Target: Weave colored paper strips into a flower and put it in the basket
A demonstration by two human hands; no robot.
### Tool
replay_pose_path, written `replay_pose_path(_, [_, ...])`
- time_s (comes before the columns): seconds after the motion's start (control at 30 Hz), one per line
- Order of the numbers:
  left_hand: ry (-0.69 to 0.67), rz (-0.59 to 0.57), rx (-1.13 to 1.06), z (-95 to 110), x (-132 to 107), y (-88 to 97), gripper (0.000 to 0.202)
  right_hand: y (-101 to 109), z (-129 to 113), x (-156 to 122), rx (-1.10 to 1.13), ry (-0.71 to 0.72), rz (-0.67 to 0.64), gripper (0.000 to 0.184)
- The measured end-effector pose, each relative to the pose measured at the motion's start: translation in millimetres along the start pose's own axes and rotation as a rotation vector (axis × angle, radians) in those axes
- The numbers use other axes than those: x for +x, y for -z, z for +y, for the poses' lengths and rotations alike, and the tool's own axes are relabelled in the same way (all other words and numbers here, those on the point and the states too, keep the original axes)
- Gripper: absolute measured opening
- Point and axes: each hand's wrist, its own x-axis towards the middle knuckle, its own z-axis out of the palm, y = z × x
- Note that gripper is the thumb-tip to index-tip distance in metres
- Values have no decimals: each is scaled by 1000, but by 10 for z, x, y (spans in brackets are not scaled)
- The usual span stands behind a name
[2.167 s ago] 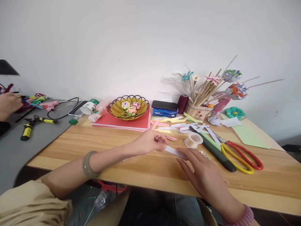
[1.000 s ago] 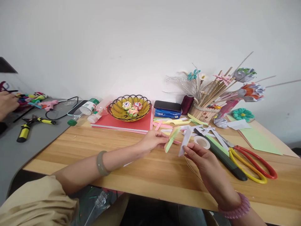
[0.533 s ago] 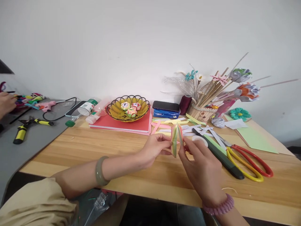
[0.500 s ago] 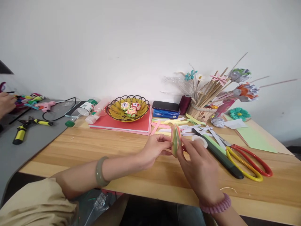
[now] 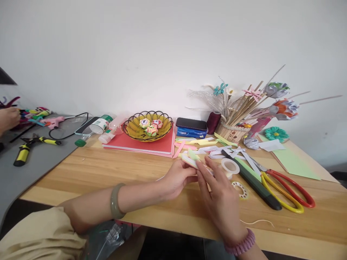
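Observation:
Between my two hands is a folded piece of paper strips (image 5: pixel 190 159), white, pale green and yellowish, partly hidden by fingers. My left hand (image 5: pixel 176 180), below a green bangle, pinches it from the left. The fingers of my right hand (image 5: pixel 221 196) press on it from the right and above. Close beside my right hand lie a white tape roll (image 5: pixel 231 166) and a small white toothed ring (image 5: pixel 240 190). Farther right are a dark green utility knife (image 5: pixel 255 186) and scissors (image 5: pixel 292 189) with red and yellow handles.
Behind my hands lie loose paper strips (image 5: pixel 208 148). A yellow basket (image 5: pixel 132 131) holding paper balls stands on red paper (image 5: pixel 114 142). A flower pot (image 5: pixel 230 133) with sticks is at back right. Pliers (image 5: pixel 24 153) and another person's hand (image 5: pixel 9 119) are at left.
The folded paper has tipped from upright to a flatter tilt and shifted slightly left. My right hand has moved left and down, uncovering the toothed ring and more of the tape roll.

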Motion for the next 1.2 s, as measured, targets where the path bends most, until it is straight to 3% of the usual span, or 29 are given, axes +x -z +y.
replay_pose_path(0.2, [-18,0,68,-13,-30,33,26,11,-10,6,306,-97,35,20])
replay_pose_path(0.37, [22,-36,226,55,-29,109,23,54,59,34,409,-187,33,16])
replay_pose_path(0.53, [-155,16,442,244,-114,207,67,58,192,-8,418,-155,-17,15])
replay_pose_path(0.57, [-258,-44,645,281,-131,217,70,57,206,-19,413,-132,-28,15])
replay_pose_path(0.63, [-400,-251,1005,328,-146,228,43,57,214,-42,399,-72,-56,17])
replay_pose_path(0.73, [-533,-388,1246,320,-123,252,35,63,204,-76,371,30,-124,19])
replay_pose_path(0.9, [-619,-422,1330,240,-52,325,32,68,200,-124,303,135,-258,24])
replay_pose_path(1.03, [-591,-403,1334,212,-20,351,30,68,209,-99,212,129,-357,19])
replay_pose_path(1.2, [-530,-330,1409,170,4,349,32,64,202,-70,37,81,-391,18])
